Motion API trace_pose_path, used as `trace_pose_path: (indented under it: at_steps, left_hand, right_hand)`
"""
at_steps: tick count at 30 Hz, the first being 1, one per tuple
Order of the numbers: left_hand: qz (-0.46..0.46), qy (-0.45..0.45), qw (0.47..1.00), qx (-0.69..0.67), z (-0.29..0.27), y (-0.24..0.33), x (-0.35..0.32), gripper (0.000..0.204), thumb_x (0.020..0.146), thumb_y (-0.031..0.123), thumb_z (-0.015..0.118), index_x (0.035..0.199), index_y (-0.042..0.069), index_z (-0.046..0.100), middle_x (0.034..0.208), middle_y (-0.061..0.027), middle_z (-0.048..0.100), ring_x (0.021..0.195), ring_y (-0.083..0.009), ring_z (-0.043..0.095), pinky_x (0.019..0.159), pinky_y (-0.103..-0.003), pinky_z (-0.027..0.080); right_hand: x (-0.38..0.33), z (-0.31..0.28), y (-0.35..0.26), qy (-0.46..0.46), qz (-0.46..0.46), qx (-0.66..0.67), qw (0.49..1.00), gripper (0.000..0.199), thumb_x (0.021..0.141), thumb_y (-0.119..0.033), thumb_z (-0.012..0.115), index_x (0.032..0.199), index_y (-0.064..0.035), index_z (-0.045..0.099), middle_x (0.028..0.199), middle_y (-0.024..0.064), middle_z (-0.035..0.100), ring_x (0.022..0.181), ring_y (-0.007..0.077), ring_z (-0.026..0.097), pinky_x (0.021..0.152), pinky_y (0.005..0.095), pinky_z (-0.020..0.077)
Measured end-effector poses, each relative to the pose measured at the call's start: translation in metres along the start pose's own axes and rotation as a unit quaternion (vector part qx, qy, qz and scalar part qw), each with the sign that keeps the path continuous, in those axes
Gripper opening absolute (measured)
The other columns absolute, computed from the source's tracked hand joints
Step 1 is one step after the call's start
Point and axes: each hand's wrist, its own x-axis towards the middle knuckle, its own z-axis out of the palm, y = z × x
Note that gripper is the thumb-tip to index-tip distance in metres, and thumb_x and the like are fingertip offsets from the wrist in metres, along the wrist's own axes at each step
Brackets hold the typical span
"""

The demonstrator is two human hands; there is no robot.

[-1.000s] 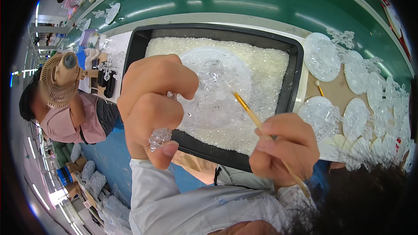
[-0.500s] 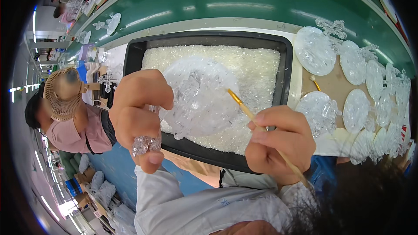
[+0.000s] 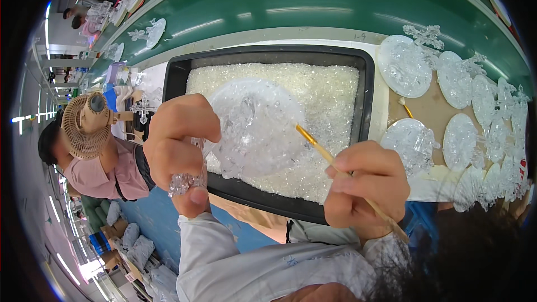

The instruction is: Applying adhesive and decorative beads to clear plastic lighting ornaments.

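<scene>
My left hand is closed round the clear, ornate stem of a round translucent ornament. Its disc, with a raised clear decoration, is held over a black tray of white, glittering flakes. A faceted clear end of the stem sticks out between my fingers. In my right hand is a slim paintbrush with a pale wooden handle and gold ferrule, gripped like a pen. Its tip is at the right edge of the disc; whether it touches I cannot tell.
Several similar ornaments lie at the right on brown board, with a second brush between them. A green conveyor belt runs behind the tray. To the left are a beige fan and a person in pink.
The brush and my right hand have shifted slightly down and to the right. My left hand keeps its grip on the ornament. The whole view has moved a little.
</scene>
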Motion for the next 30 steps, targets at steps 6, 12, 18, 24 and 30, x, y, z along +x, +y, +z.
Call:
trace_pose_path:
  at_steps: [6,12,18,24,30]
  left_hand:
    - [-0.011,0.008,1.000,-0.003,0.000,0.001,0.002,0.040,0.084,0.046,0.060,0.075,0.010,0.048,0.073,-0.0145,0.057,0.053,-0.0226,0.047,0.046,-0.033,0.032]
    - [-0.024,0.013,1.000,-0.006,-0.001,0.002,0.001,0.038,0.082,0.045,0.061,0.075,0.010,0.048,0.073,-0.0151,0.057,0.054,-0.0233,0.047,0.047,-0.033,0.034]
    - [-0.011,-0.011,1.000,-0.007,-0.006,0.000,0.000,0.034,0.082,0.041,0.059,0.075,0.009,0.048,0.074,-0.0150,0.059,0.053,-0.0227,0.046,0.046,-0.033,0.034]
    - [0.085,-0.128,0.979,-0.134,-0.016,-0.014,0.013,0.028,0.088,0.033,0.052,0.076,0.008,0.047,0.075,-0.0153,0.059,0.048,-0.0194,0.045,0.039,-0.031,0.033]
    - [0.100,-0.157,0.961,-0.205,-0.010,-0.015,0.018,0.038,0.099,0.038,0.044,0.077,0.008,0.044,0.076,-0.0146,0.059,0.045,-0.0162,0.042,0.036,-0.028,0.032]
  right_hand:
    - [-0.001,0.003,0.001,0.004,0.009,0.007,1.000,0.034,0.065,0.005,0.071,0.095,-0.0054,0.058,0.090,0.0151,0.062,0.063,0.0248,0.063,0.054,0.0318,0.0534]
    - [0.002,0.005,0.001,-0.005,-0.008,0.007,1.000,0.027,0.068,0.007,0.064,0.092,-0.0040,0.057,0.089,0.0156,0.060,0.061,0.0231,0.062,0.052,0.0297,0.0527]
    - [-0.001,-0.002,0.005,0.000,-0.045,0.032,0.998,0.014,0.078,-0.001,0.062,0.090,-0.0033,0.054,0.090,0.0163,0.057,0.058,0.0213,0.058,0.049,0.0265,0.0500]
    - [-0.005,-0.003,0.013,0.081,0.032,0.187,0.979,0.029,0.072,0.004,0.067,0.098,-0.0048,0.059,0.103,0.0170,0.057,0.068,0.0221,0.063,0.059,0.0287,0.0540]
    - [-0.001,0.001,0.013,0.056,0.094,0.207,0.972,0.024,0.070,0.006,0.065,0.092,-0.0035,0.060,0.095,0.0171,0.060,0.066,0.0178,0.063,0.058,0.0266,0.0530]
